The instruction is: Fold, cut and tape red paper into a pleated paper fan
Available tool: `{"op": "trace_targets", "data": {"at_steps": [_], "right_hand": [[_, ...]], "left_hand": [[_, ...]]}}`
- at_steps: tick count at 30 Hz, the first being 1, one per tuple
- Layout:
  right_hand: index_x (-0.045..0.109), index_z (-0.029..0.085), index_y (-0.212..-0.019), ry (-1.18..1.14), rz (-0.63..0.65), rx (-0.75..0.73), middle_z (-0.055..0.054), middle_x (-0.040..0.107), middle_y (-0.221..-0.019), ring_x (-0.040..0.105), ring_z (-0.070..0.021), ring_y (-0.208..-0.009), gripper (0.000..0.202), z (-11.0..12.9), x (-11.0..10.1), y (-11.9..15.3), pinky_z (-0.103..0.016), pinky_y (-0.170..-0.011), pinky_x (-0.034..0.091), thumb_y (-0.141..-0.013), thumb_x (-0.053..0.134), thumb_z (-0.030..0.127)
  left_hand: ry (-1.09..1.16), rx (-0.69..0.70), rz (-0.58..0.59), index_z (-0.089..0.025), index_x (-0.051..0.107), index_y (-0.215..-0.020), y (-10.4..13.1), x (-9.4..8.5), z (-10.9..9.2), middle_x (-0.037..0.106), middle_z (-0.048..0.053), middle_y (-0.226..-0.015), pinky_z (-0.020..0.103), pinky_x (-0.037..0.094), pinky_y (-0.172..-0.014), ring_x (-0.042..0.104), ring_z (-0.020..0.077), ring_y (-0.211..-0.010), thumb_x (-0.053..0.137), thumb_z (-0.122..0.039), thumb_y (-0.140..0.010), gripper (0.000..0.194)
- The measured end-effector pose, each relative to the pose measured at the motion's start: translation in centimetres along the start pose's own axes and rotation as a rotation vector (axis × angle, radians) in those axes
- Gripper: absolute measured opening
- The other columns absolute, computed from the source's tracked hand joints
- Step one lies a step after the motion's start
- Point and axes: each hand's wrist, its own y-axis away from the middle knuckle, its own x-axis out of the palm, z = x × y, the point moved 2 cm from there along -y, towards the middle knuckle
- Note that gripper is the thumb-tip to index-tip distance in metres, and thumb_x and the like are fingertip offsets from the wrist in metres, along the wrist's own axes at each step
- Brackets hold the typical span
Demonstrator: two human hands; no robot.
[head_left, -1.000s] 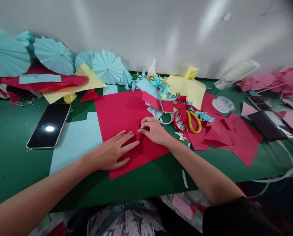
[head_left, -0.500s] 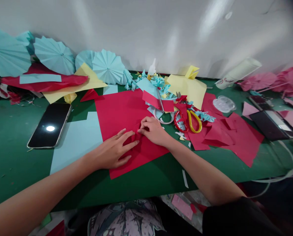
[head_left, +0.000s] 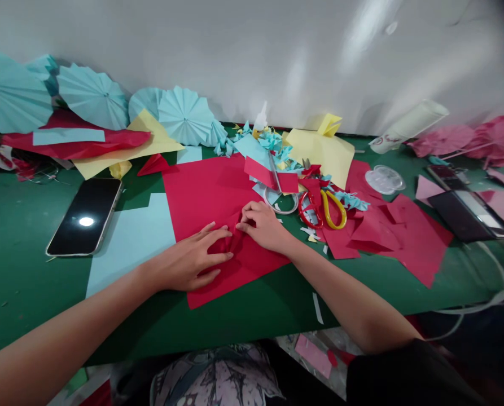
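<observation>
A large red paper sheet (head_left: pixel 205 189) lies on the green table, overlapping a light blue sheet (head_left: pixel 128 239). On the red sheet rests my left hand (head_left: pixel 192 259), its fingers spread beside a small folded red paper piece (head_left: pixel 233 225). My right hand (head_left: pixel 262 224) is closed in a pinch on this small piece, at its upper right edge. The piece blends with the red sheet beneath, so its full outline is hard to make out. Right of my hands lie scissors with red handles (head_left: pixel 310 210), a yellow handle (head_left: pixel 333 210) and a grey handle loop (head_left: pixel 281 202).
A phone (head_left: pixel 84 217) lies at the left. Pleated blue paper fans (head_left: pixel 186 115) lean along the wall. A glue bottle (head_left: pixel 261 118) stands among blue scraps. Yellow paper (head_left: pixel 319 152), red offcuts (head_left: pixel 421 237), a clear plastic disc (head_left: pixel 385 179) and a black device (head_left: pixel 461 214) occupy the right.
My left hand has drawn back slightly to the left, leaving more of the small red piece showing. My right hand has stayed almost still, pinching it.
</observation>
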Motion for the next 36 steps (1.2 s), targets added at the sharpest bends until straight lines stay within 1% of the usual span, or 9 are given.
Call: {"op": "trace_targets", "data": {"at_steps": [3, 7, 10, 14, 16, 19, 24, 30, 36], "right_hand": [[0.057, 0.017, -0.064, 0.006, -0.005, 0.000, -0.005, 0.058, -0.090, 0.049, -0.0170, -0.085, 0.023, 0.00, 0.08, 0.00, -0.036, -0.081, 0.034, -0.083, 0.057, 0.031], [0.057, 0.016, -0.064, 0.018, -0.009, 0.012, -0.004, 0.058, -0.090, 0.048, -0.0165, -0.084, 0.023, 0.06, 0.16, 0.05, -0.035, -0.081, 0.033, -0.082, 0.058, 0.030], [0.056, 0.016, -0.063, 0.032, -0.018, 0.012, -0.005, 0.058, -0.091, 0.049, -0.0169, -0.085, 0.022, 0.11, 0.20, 0.09, -0.035, -0.082, 0.033, -0.082, 0.059, 0.028], [0.055, 0.017, -0.062, 0.038, -0.038, -0.007, -0.005, 0.059, -0.090, 0.050, -0.0174, -0.084, 0.027, 0.11, 0.31, 0.06, -0.037, -0.082, 0.033, -0.085, 0.053, 0.032], [0.055, 0.017, -0.063, 0.048, -0.044, -0.015, -0.006, 0.059, -0.090, 0.050, -0.0176, -0.084, 0.029, 0.09, 0.39, 0.02, -0.037, -0.081, 0.033, -0.085, 0.052, 0.034], [0.056, 0.016, -0.064, 0.066, -0.051, -0.017, -0.006, 0.058, -0.087, 0.050, -0.0175, -0.084, 0.028, 0.07, 0.50, -0.05, -0.036, -0.080, 0.034, -0.085, 0.053, 0.034], [0.058, 0.015, -0.063, 0.090, -0.071, -0.052, -0.006, 0.058, -0.082, 0.050, -0.0165, -0.079, 0.027, 0.03, 0.55, -0.14, -0.033, -0.078, 0.036, -0.084, 0.055, 0.033], [0.059, 0.015, -0.060, 0.074, -0.094, -0.101, -0.005, 0.058, -0.078, 0.049, -0.0155, -0.075, 0.037, -0.33, 0.71, -0.44, -0.032, -0.074, 0.037, -0.083, 0.053, 0.044], [0.057, 0.015, -0.059, 0.061, -0.136, -0.051, -0.005, 0.057, -0.076, 0.050, -0.0153, -0.072, 0.039, -0.44, 0.81, -0.73, -0.031, -0.071, 0.038, -0.077, 0.058, 0.049]], "left_hand": [[0.022, 0.025, 0.026, -0.020, 0.058, -0.116, 0.05, -0.25, 0.18, 0.041, 0.017, -0.134, 0.051, 0.029, -0.107, 0.034, 0.0300, -0.130, 0.048, -0.015, -0.083, 0.035], [0.001, 0.073, 0.088, -0.033, 0.052, -0.123, 0.16, -0.46, 0.43, 0.034, 0.010, -0.141, 0.054, 0.023, -0.109, 0.028, 0.0290, -0.134, 0.048, -0.015, -0.084, 0.043], [-0.021, 0.041, 0.094, -0.037, 0.043, -0.130, 0.26, -0.22, 0.55, 0.029, 0.009, -0.143, 0.054, 0.027, -0.107, 0.026, 0.0300, -0.134, 0.048, -0.019, -0.085, 0.049], [-0.028, -0.045, 0.061, -0.027, 0.037, -0.136, 0.38, 0.33, 0.71, 0.030, 0.015, -0.141, 0.051, 0.036, -0.102, 0.031, 0.0329, -0.130, 0.048, -0.027, -0.085, 0.051], [-0.026, -0.038, 0.062, -0.023, 0.040, -0.134, 0.37, 0.40, 0.72, 0.031, 0.018, -0.139, 0.051, 0.038, -0.100, 0.033, 0.0338, -0.129, 0.047, -0.028, -0.085, 0.049], [-0.026, -0.015, 0.070, -0.023, 0.046, -0.129, 0.26, 0.13, 0.69, 0.032, 0.018, -0.138, 0.052, 0.039, -0.099, 0.034, 0.0344, -0.128, 0.047, -0.026, -0.085, 0.045], [-0.009, 0.008, 0.081, -0.024, 0.056, -0.119, 0.11, -0.50, 0.49, 0.034, 0.017, -0.137, 0.052, 0.036, -0.101, 0.034, 0.0338, -0.128, 0.049, -0.023, -0.083, 0.036], [-0.005, 0.050, 0.081, -0.023, 0.058, -0.117, 0.14, -0.48, 0.46, 0.036, 0.017, -0.137, 0.053, 0.031, -0.104, 0.034, 0.0327, -0.129, 0.047, -0.024, -0.085, 0.034], [0.010, 0.095, 0.120, -0.020, 0.058, -0.115, 0.00, -0.20, 0.39, 0.045, 0.009, -0.136, 0.050, 0.022, -0.111, 0.029, 0.0301, -0.133, 0.044, -0.021, -0.086, 0.033]]}}
